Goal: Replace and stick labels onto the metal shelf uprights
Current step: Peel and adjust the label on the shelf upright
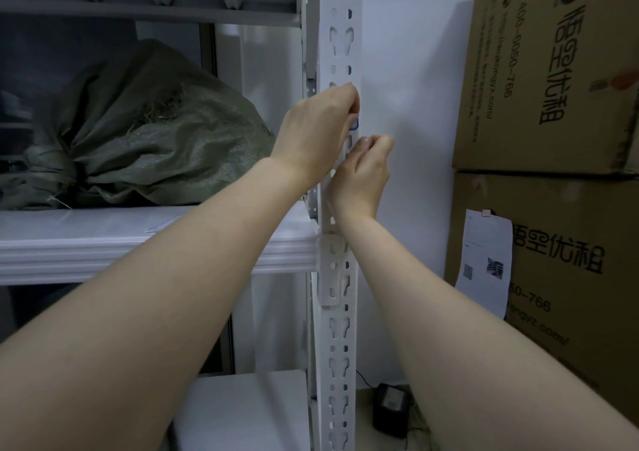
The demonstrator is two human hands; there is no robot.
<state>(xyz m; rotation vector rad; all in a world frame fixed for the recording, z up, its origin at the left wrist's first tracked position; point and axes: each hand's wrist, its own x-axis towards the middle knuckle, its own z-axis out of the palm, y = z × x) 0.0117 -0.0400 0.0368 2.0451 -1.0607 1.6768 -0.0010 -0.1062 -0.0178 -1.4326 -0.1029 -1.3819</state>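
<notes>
Both hands work one label [354, 125], white with a blue edge, on the upright [340, 36] above the shelf [103, 239]: the left hand [316, 129] pinches its top, the right hand [363, 170] nips its lower end, fingers closed. It seems half stuck or half peeled; I cannot tell which. A sack [145, 132] lies on the shelf, boxes [553, 139] stand by the white wall.
</notes>
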